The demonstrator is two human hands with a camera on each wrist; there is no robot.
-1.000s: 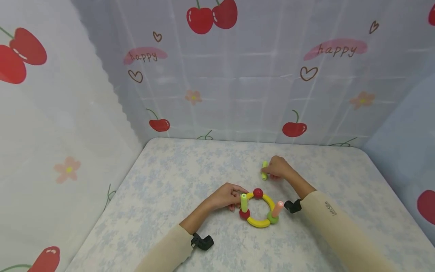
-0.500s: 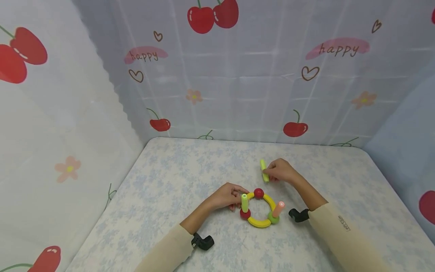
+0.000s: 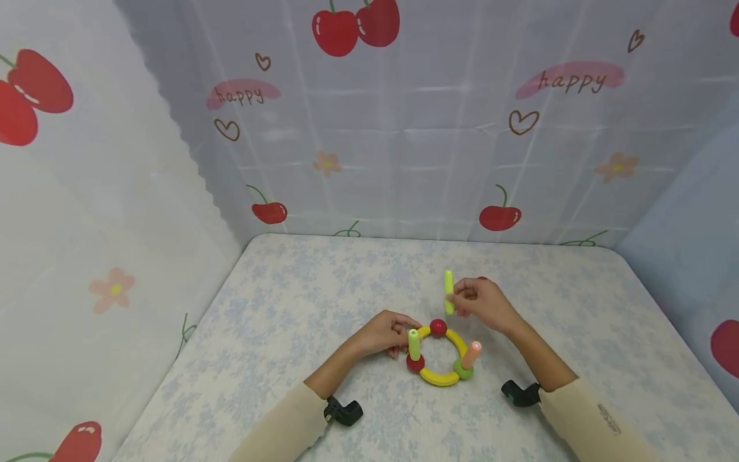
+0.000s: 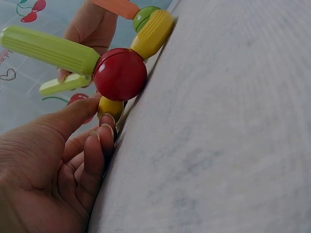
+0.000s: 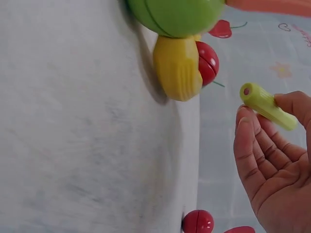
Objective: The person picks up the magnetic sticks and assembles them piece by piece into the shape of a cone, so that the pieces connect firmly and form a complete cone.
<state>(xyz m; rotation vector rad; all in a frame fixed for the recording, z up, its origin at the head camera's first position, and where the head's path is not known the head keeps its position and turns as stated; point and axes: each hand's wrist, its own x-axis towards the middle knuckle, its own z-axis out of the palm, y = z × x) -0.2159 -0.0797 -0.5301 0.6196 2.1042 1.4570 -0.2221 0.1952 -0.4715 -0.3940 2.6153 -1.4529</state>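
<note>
A ring of yellow curved rods point(image 3: 440, 379) joined by balls lies on the table. My left hand point(image 3: 385, 332) pinches the yellow curved rod point(image 4: 111, 108) at its left side, beside a red ball point(image 4: 120, 74). From that ball a light green rod point(image 3: 414, 345) stands up. An orange rod point(image 3: 471, 355) rises, tilted, from the green ball point(image 3: 464, 369) at the right. Beyond the ring, my right hand point(image 3: 482, 303) pinches another light green rod point(image 5: 267, 107) between thumb and fingers, above the table. A hole shows in its end. Another red ball point(image 3: 438, 328) sits at the ring's far side.
Behind my right hand, a loose red ball point(image 5: 198, 222) rests on the table, mostly hidden in the head view. The flowered tabletop point(image 3: 323, 276) ends at a cherry-printed curtain point(image 3: 381, 160) at the back. Curtains also hang along both sides.
My right hand has lifted the light green rod and turned its wrist, with the forearm shifting right and nearer. The loose red ball shows behind it now. My left hand holds still.
</note>
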